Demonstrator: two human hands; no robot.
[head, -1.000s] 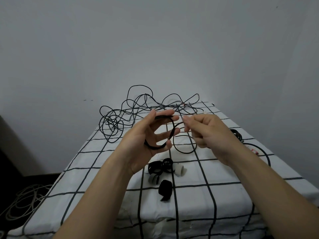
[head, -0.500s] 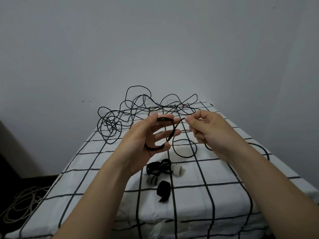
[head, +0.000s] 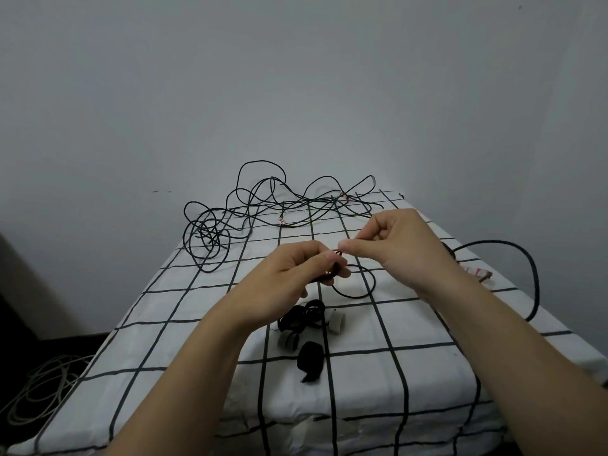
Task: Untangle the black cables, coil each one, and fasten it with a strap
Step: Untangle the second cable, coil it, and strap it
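Note:
My left hand [head: 296, 268] grips a small coil of black cable [head: 330, 274], mostly hidden by the curled fingers. My right hand [head: 394, 245] pinches the same cable just right of the coil. A loose loop of that cable [head: 357, 295] hangs below both hands onto the checked cloth. A tangle of black cables [head: 250, 209] spreads over the far part of the table. Black and white straps [head: 306, 320] lie in a small heap below my hands, with one rolled black strap [head: 311, 360] nearer me.
The table [head: 164, 340] carries a white cloth with a black grid and stands against a grey wall. A thicker black cable [head: 513, 248] arcs at the right edge, beside a taped cable end [head: 478, 273]. Pale cables [head: 39, 386] lie on the floor at left.
My left hand has closed its fingers round the coil, which it held open on spread fingers before. Both hands dropped lower, and the right hand still pinches the cable.

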